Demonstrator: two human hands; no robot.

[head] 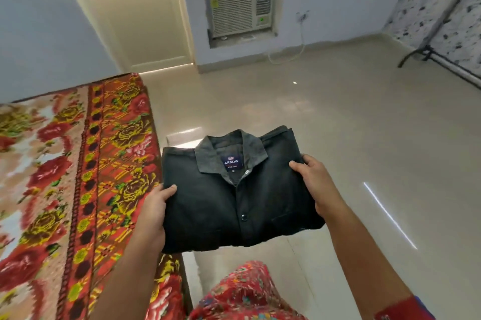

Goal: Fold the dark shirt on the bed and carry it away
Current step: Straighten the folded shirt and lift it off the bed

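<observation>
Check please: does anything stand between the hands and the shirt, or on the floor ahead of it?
Nothing visible does. The left hand and right hand grip the dark shirt, and the floor ahead shows no obstacle.

Hidden and cut-off parts of a bedroom view.
The fingers of the left hand (156, 211) and right hand (316, 181) lie out of sight beneath the folded black cotton shirt (223, 215) (only the thumbs (170, 187) show on top). Small print on its navy collar label (231, 162) is unreadable. The red floral bed cover (65, 176) runs past the left and bottom edges.
</observation>
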